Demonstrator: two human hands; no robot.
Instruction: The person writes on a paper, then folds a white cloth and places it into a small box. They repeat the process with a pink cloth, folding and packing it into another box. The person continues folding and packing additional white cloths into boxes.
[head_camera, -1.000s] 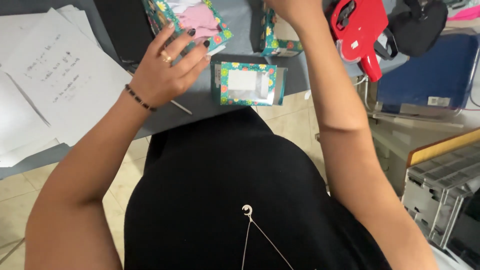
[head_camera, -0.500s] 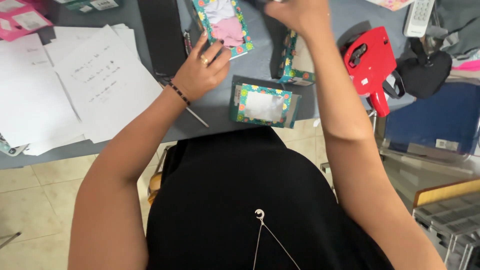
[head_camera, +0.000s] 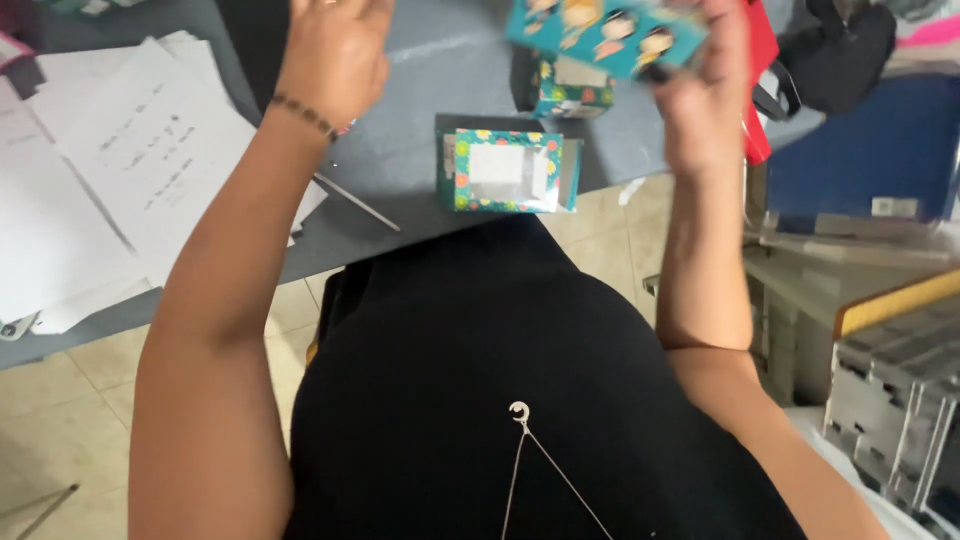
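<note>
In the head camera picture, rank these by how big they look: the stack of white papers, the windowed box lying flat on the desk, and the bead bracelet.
1. Stack of white papers, largest.
2. Windowed box.
3. Bead bracelet, smallest.
All three lie at a similar distance, so the order looks safe.

Three patterned teal boxes: one windowed box (head_camera: 505, 171) flat near the desk edge, one small box (head_camera: 572, 88) standing behind it, one cartoon-print box (head_camera: 605, 33) raised in the air, blurred. Two hands, left hand (head_camera: 335, 55) and right hand (head_camera: 705, 85); one beaded bracelet (head_camera: 305, 115); one thin stick (head_camera: 358, 202) on the one grey desk (head_camera: 420, 150). One pile of white paper sheets (head_camera: 110, 170), sheet count unclear; one red tool (head_camera: 758, 90), mostly hidden.
</note>
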